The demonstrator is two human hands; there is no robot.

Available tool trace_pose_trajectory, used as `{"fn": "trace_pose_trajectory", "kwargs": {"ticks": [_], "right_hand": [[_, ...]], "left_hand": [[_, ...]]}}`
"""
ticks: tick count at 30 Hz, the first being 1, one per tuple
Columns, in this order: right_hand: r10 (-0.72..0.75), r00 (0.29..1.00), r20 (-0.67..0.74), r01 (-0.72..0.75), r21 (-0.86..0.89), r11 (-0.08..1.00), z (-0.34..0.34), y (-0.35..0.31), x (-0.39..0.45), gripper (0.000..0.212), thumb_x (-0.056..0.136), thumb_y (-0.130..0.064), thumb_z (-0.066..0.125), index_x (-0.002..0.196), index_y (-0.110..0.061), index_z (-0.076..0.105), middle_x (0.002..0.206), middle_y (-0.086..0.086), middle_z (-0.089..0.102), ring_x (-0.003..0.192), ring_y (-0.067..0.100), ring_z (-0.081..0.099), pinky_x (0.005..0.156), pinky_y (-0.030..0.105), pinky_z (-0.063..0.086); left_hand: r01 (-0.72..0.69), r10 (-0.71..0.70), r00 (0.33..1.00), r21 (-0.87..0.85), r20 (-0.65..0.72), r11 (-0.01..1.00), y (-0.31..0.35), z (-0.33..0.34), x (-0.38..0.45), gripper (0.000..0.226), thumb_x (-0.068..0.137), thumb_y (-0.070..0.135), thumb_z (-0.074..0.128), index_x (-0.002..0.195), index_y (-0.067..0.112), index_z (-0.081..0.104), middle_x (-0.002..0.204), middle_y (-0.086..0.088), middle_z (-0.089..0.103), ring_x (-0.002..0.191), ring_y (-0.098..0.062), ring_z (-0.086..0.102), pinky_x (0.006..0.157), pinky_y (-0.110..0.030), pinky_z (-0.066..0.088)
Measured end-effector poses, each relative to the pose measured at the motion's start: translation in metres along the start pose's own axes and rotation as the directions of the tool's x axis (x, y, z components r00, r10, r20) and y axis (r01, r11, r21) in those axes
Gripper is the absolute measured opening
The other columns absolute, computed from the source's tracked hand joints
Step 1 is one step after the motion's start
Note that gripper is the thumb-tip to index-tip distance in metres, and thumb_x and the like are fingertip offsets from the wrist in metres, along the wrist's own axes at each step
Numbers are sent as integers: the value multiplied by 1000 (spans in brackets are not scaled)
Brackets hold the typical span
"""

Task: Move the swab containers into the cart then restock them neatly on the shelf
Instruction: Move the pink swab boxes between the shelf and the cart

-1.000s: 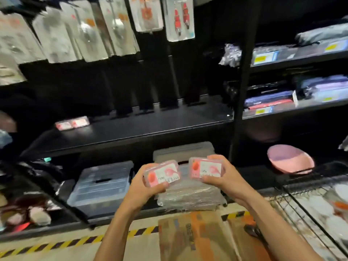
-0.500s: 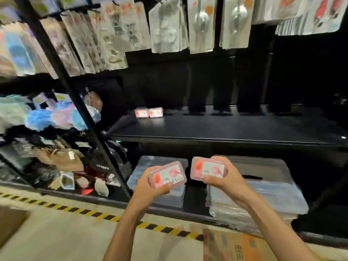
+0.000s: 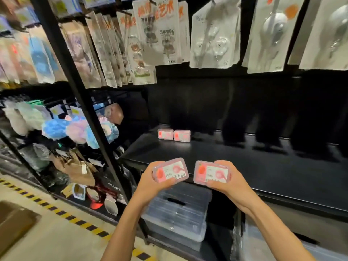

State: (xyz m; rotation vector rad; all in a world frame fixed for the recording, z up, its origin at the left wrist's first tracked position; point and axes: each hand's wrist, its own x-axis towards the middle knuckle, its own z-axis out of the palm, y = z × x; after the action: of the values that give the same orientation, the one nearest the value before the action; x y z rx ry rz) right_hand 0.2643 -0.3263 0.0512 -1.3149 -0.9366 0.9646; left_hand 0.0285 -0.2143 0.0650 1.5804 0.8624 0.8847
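My left hand [image 3: 151, 182] grips a small pink swab container [image 3: 170, 170] with a white label, held flat above the front edge of the black shelf [image 3: 263, 166]. A second pink swab container [image 3: 211, 172] of the same kind sits in my right hand [image 3: 228, 182], just to the right of the first. Two more pink containers [image 3: 174, 135] stand side by side at the back left of the same shelf, touching each other.
Carded goods [image 3: 160, 34] hang above the shelf. A black upright post [image 3: 82, 102] divides it from a left bay with bath sponges [image 3: 56, 128]. Clear plastic bins [image 3: 178, 213] sit below. A yellow-black stripe [image 3: 62, 213] marks the floor; a cardboard box [image 3: 13, 223] lies left.
The view has swung left and moved closer to the shelf. Both hands, each still holding a container, have risen to the shelf's front edge; the cart has left the view.
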Motion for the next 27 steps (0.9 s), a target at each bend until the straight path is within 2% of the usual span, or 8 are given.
{"fn": "trace_pose_trajectory", "kwargs": {"ticks": [2, 4, 10, 12, 17, 20, 23, 27], "right_hand": [[-5, 1000, -18, 5, -8, 1000, 2, -6, 26, 63, 65, -4, 86, 115, -26, 54, 110, 2, 65, 93, 7, 66, 68, 19, 53], [-10, 1000, -24, 10, -21, 1000, 6, -9, 48, 63, 65, -6, 87, 114, -27, 54, 109, 1, 66, 91, 6, 66, 68, 18, 53], [-8, 998, -57, 6, -34, 999, 30, -11, 111, 62, 66, -3, 84, 115, -24, 53, 110, 1, 64, 101, 15, 65, 84, 37, 58], [-8, 997, -76, 6, -22, 1000, 40, -9, 132, 61, 67, -3, 84, 115, -23, 54, 109, 0, 65, 101, 16, 65, 86, 39, 57], [-5, 988, -154, 2, -19, 1000, 70, 1, 181, 59, 67, -4, 84, 113, -28, 55, 106, -7, 66, 94, 6, 67, 76, 27, 55], [1, 977, -214, -7, -26, 1000, 88, 9, 205, 58, 68, -3, 83, 112, -28, 54, 107, -6, 65, 92, 4, 66, 74, 23, 53], [6, 957, -290, -16, -33, 999, 102, 17, 221, 57, 68, -2, 83, 111, -27, 54, 107, -7, 65, 92, 1, 66, 71, 19, 53], [23, 922, -385, -41, -38, 998, 112, 29, 228, 57, 67, -2, 83, 110, -24, 55, 105, -6, 65, 90, -1, 66, 68, 17, 52]], "left_hand": [[14, -14, 1000, -25, -4, 1000, -2, -6, 26, 55, 68, 12, 85, 113, 27, 57, 116, 1, 61, 104, -13, 63, 68, -29, 58], [29, -30, 999, -43, -12, 999, -6, -13, 48, 54, 69, 10, 84, 113, 26, 56, 116, 0, 61, 103, -14, 64, 67, -29, 58], [12, -11, 1000, -66, 6, 998, -22, -50, 115, 53, 71, 10, 83, 114, 26, 57, 118, 0, 61, 106, -16, 63, 69, -25, 56], [10, -9, 1000, -60, 16, 998, -28, -63, 139, 54, 68, 15, 84, 113, 27, 57, 118, 0, 60, 106, -16, 63, 69, -26, 56], [-5, 8, 994, -27, 112, 1000, -51, -94, 206, 52, 66, 31, 77, 113, 27, 55, 118, 1, 59, 101, -6, 63, 71, -24, 55], [-1, -4, 986, 33, 164, 999, -67, -111, 250, 52, 68, 32, 73, 115, 22, 54, 121, -4, 57, 108, -15, 59, 81, -27, 51], [25, -39, 974, 66, 222, 998, -88, -119, 285, 53, 74, 23, 78, 119, 7, 53, 119, -14, 61, 108, -26, 60, 86, -35, 51], [56, -84, 958, 108, 275, 993, -113, -120, 310, 37, 80, 8, 74, 111, 11, 54, 108, -2, 63, 96, -12, 62, 73, -15, 50]]}}
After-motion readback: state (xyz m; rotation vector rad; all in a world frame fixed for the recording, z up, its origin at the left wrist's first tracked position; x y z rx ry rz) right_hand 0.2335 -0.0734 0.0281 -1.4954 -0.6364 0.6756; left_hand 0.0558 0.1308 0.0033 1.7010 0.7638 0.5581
